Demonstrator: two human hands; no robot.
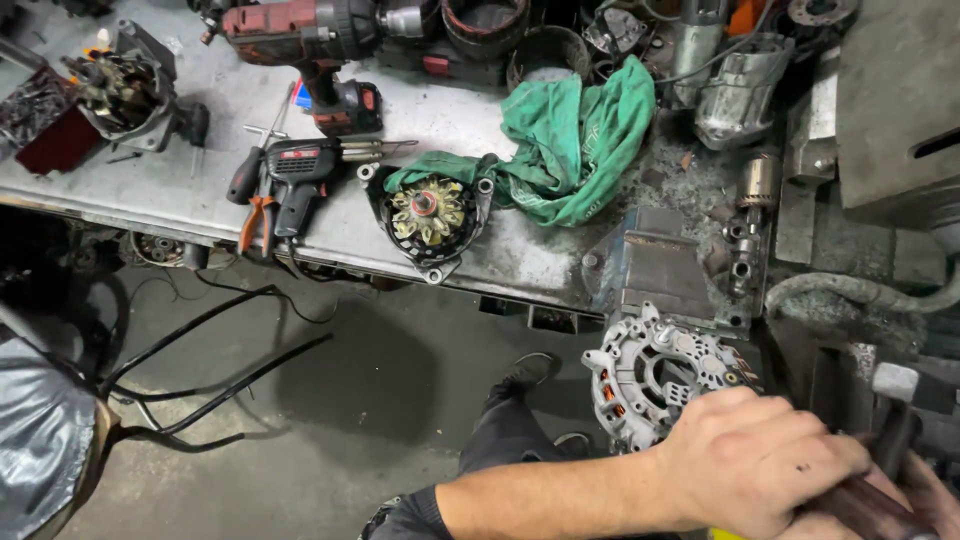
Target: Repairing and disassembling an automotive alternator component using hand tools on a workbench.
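Down at the lower right of the frame, the person's left hand [760, 465] is closed over a dark wooden handle [860, 500], fingers wrapped tight around it; the right hand [925, 490] shows only as a sliver at the frame's edge beneath that handle, touching it, and whether it is clenched or loose cannot be told. Just beside the left hand, slightly above and to its left, sits a silver alternator housing [650, 375] with copper windings visible through its slots — it rests at the near edge of a blue bench vise [650, 265]. Below the forearm, a black shoe [530, 370] stands on the stained concrete floor [380, 400], where black cables [200, 360] trail toward the lower left.

Farther back, at centre frame, a second alternator half [432, 215] with a yellowish core lies near the front edge of the metal workbench [180, 180], touching a crumpled green rag [570, 145] that spreads up and to the right. Left of it lie a black soldering gun [300, 175] and orange-handled pliers [255, 220]. At the top of the frame, a red and black cordless drill [320, 50] stands on the bench — and at upper right, a grey starter motor [740, 90] rests among scattered parts.
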